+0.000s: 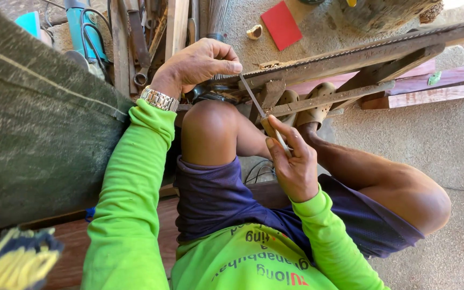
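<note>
I sit with bare knees up, wearing a bright green long-sleeved shirt and dark blue shorts. My right hand [291, 161] grips the wooden handle of a thin metal file [253, 96]. My left hand [200, 64], with a metal wristwatch, pinches the file's far tip against the toothed edge of a long saw blade [350, 51]. The blade is clamped between wooden bars of a low stand [328, 96] in front of my knees. The file runs slantwise from the blade down to my right hand.
A grey cloth-covered slab [33, 123] fills the left. Wrenches, wood strips and a blue power tool [84, 32] lie at the top left. A red card [280, 24] and a log stump [388, 13] rest on the concrete floor. Reddish planks [430, 96] lie at the right.
</note>
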